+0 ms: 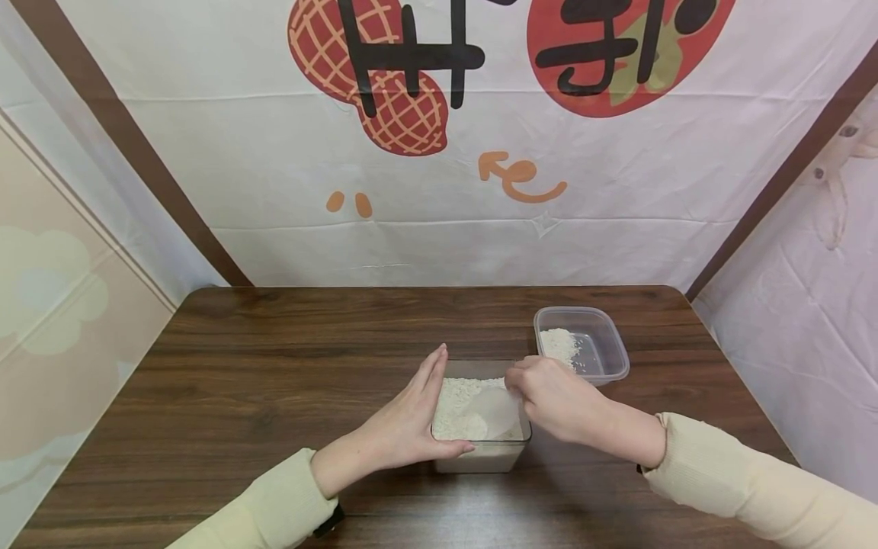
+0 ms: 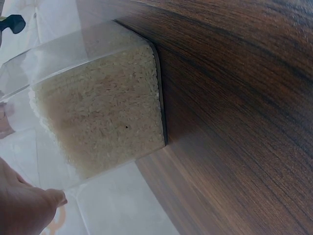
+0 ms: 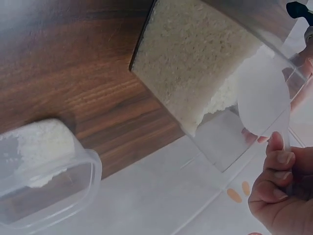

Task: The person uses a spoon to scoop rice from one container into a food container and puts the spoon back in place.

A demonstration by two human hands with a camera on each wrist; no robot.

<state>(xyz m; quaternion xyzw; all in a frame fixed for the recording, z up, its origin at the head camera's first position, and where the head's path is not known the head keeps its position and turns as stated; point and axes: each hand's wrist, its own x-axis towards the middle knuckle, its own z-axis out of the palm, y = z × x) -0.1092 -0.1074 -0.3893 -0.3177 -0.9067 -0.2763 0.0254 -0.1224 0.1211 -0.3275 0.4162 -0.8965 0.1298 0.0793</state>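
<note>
While scooping under way: tabletop [image 1: 274,381], dark wood. Square rice container [image 1: 480,450], lower centre, mostly full; left hand [image 1: 405,427] flat against its left wall, fingers straight. Smaller tub [image 1: 604,358], right of centre, thin rice patch only. Right hand [image 1: 555,400] pinching translucent scoop [image 1: 497,412] over rice. Judged early; bulk untransferred.

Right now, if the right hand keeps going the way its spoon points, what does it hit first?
Most likely the rice. The right hand holds a translucent spoon whose bowl angles down into the near container, at or just above the grains. Depth is unclear, so contact may already exist.
</note>
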